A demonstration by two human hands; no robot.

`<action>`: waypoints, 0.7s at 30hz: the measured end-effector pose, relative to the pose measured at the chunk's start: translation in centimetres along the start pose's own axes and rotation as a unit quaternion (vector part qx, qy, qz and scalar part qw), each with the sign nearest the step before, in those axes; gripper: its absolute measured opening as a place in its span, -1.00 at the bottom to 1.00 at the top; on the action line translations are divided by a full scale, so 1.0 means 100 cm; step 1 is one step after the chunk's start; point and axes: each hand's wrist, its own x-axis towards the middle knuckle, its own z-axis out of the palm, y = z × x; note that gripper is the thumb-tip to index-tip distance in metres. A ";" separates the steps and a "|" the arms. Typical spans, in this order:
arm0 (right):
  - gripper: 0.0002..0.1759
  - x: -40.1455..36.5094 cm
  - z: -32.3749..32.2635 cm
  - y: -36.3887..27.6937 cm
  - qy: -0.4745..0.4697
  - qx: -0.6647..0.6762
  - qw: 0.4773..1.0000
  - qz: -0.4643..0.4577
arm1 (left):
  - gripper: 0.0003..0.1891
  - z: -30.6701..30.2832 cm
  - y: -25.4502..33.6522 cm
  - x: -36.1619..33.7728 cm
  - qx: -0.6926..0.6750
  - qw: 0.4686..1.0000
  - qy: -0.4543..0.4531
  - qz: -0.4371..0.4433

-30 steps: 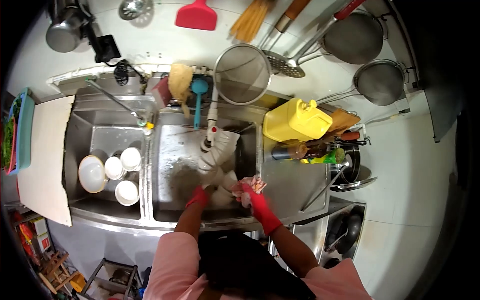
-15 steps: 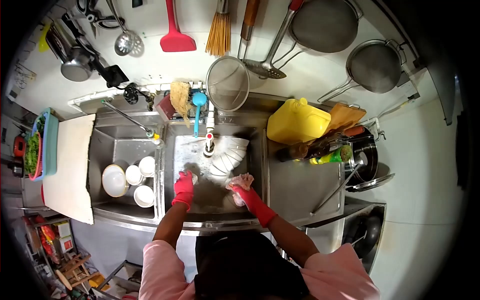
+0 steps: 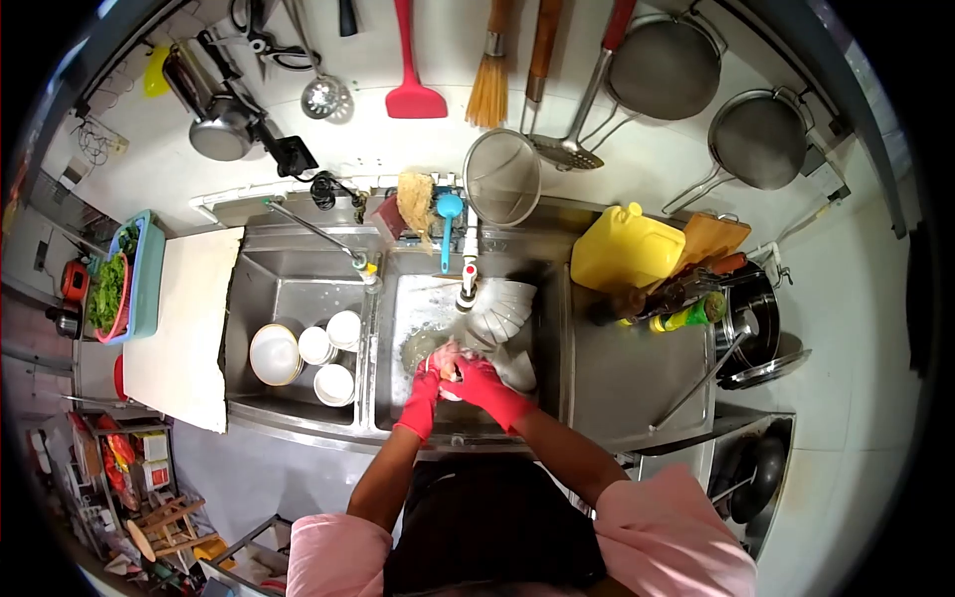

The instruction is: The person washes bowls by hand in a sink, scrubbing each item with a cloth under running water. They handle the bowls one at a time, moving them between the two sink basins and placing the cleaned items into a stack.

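Observation:
Red rubber gloves cover both hands, which meet low over the middle sink basin [image 3: 553,373]. My right hand [image 3: 487,386] is closed on a pale pinkish, crumpled cloth [image 3: 451,355]. Against it, my left hand [image 3: 422,396] is closed too; what it grips is mostly hidden by the cloth and gloves. Behind the hands a fanned row of white bowls [image 3: 502,310] leans in the basin, beside sudsy water [image 3: 413,310]. Right by my right hand lies another white dish [image 3: 516,370]. A faucet [image 3: 466,289] points down above the basin.
In the left basin are a larger bowl [image 3: 275,354] and several small white bowls [image 3: 333,385]. A yellow jug [image 3: 627,249] and bottles [image 3: 691,311] stand on the right drainboard. Strainers [image 3: 502,177] hang on the wall; a white board [image 3: 184,323] lies at left.
My hands were apart; now they are together, the right one having moved left with the cloth to meet the left one. The whole view has shifted, so the sinks appear farther right.

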 end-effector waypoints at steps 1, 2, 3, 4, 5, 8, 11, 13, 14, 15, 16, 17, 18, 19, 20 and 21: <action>-0.38 0.002 -0.004 -0.006 -0.031 -0.011 0.998 0.044 | -0.57 0.005 -0.003 0.000 -0.040 0.994 -0.038 0.099; -0.41 0.002 -0.003 -0.011 -0.064 -0.022 0.994 0.089 | -0.57 0.025 0.040 -0.028 0.036 0.998 0.040 -0.012; -0.40 0.004 -0.006 -0.017 -0.092 -0.033 0.989 0.109 | -0.55 0.026 0.034 -0.027 0.019 0.999 0.030 0.012; -0.40 0.008 -0.012 -0.022 -0.119 -0.046 0.983 0.129 | -0.53 0.027 0.026 -0.023 0.001 0.999 0.019 0.036; -0.39 0.011 -0.015 -0.026 -0.147 -0.059 0.976 0.148 | -0.51 0.028 0.022 -0.022 0.064 0.997 0.023 0.045; -0.51 0.020 0.022 -0.002 -0.059 0.040 0.970 0.232 | -0.43 0.039 0.038 -0.031 0.172 0.984 0.036 0.020; -0.57 0.021 0.076 0.033 -0.068 0.084 0.971 0.211 | -0.32 0.049 0.069 -0.050 0.119 0.989 0.051 -0.073; -0.67 0.005 0.131 0.075 -0.080 0.367 0.911 0.172 | -0.35 0.048 0.090 -0.050 0.141 0.982 0.078 -0.103; -0.68 0.008 0.117 0.072 -0.164 0.336 0.919 0.125 | -0.36 0.044 0.097 -0.052 0.151 0.977 0.094 -0.120; -0.69 0.017 0.086 0.060 -0.244 0.304 0.918 0.078 | -0.42 0.031 0.086 -0.041 0.166 0.984 0.034 -0.056; -0.71 0.028 0.060 0.046 -0.319 0.270 0.908 0.030 | -0.44 0.024 0.086 -0.041 0.173 0.982 0.025 -0.072; -0.65 0.039 0.046 0.030 -0.337 0.023 0.928 -0.157 | -0.46 0.019 0.089 -0.042 0.181 0.979 0.015 -0.089; -0.66 0.036 0.036 0.024 -0.328 0.005 0.935 -0.133 | -0.48 0.015 0.090 -0.039 0.189 0.976 0.003 -0.103; -0.66 0.031 0.025 0.019 -0.319 -0.013 0.942 -0.106 | -0.50 0.011 0.089 -0.037 0.185 0.978 0.003 -0.098; -0.67 0.030 0.011 0.013 -0.310 -0.035 0.946 -0.082 | -0.50 0.006 0.084 -0.026 0.169 0.977 0.001 -0.127; -0.69 0.035 -0.013 -0.013 -0.265 -0.081 0.961 -0.015 | -0.50 -0.001 0.076 -0.016 0.152 0.975 0.000 -0.160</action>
